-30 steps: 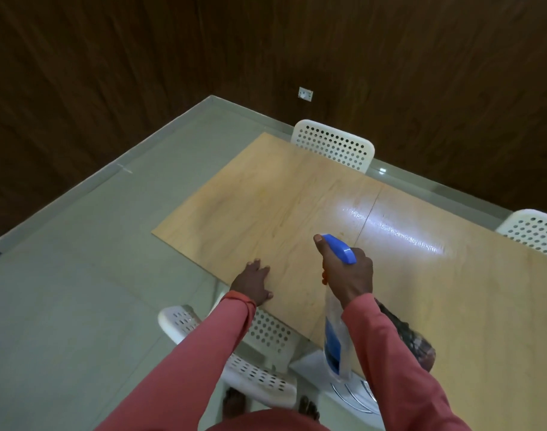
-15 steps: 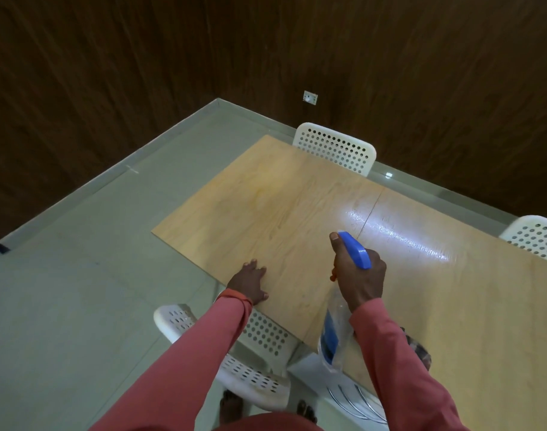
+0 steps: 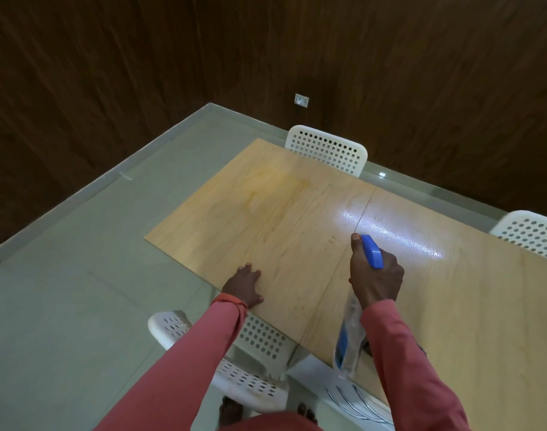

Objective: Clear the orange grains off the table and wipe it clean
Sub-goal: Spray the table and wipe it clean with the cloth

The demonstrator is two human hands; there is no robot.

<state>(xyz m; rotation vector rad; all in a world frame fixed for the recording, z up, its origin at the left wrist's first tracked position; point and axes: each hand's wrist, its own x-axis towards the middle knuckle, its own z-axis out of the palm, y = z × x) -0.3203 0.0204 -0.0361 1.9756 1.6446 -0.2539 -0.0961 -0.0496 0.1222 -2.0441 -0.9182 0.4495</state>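
Right hand (image 3: 376,279) gripping clear blue-capped spray bottle (image 3: 348,340), lower right; left hand (image 3: 244,287) fingers spread flat on light wooden tabletop (image 3: 297,219).

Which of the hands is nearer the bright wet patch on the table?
Right. The right hand, gripping the spray bottle, is just on the near side of the wet patch; the left hand rests at the table's near edge, farther left.
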